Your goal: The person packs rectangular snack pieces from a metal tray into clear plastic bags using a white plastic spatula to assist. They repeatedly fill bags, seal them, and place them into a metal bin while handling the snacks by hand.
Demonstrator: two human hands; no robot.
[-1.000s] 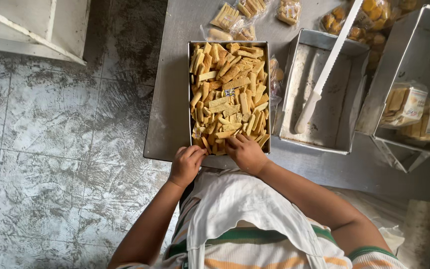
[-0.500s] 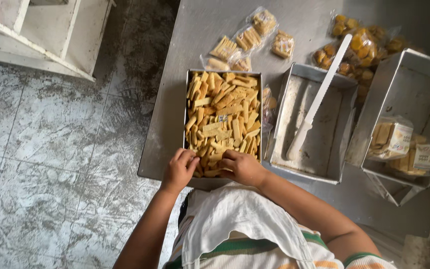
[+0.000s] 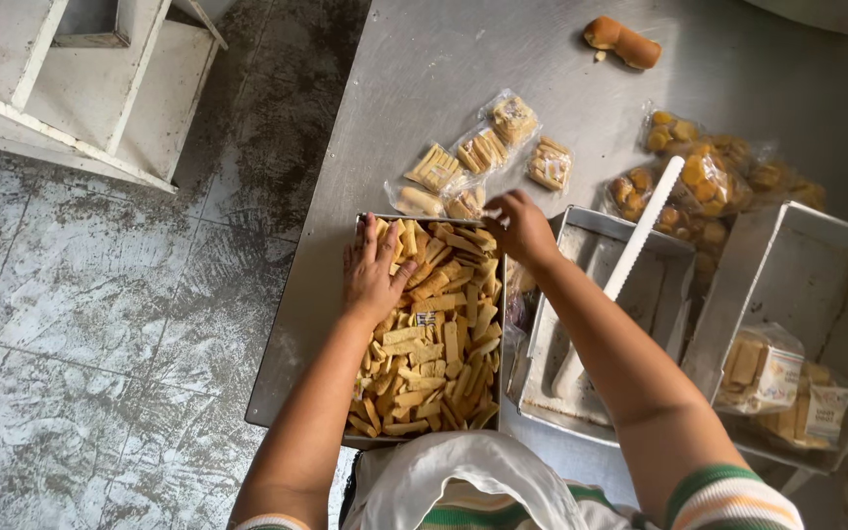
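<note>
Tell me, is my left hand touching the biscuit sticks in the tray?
Touching. The head view shows the left hand lying palm down, fingers spread, on the biscuit sticks at the far end of the metal tray, with no gap visible.

clear biscuit packets [image 3: 483,157] on table above tray, bagged buns [image 3: 709,177] at right, two labelled packets [image 3: 782,383] in right tin

Steel table [image 3: 424,88], biscuit tray [image 3: 498,324], 2 empty tins [image 3: 679,257], snack bags [image 3: 483,149], buns [image 3: 622,41]
</note>
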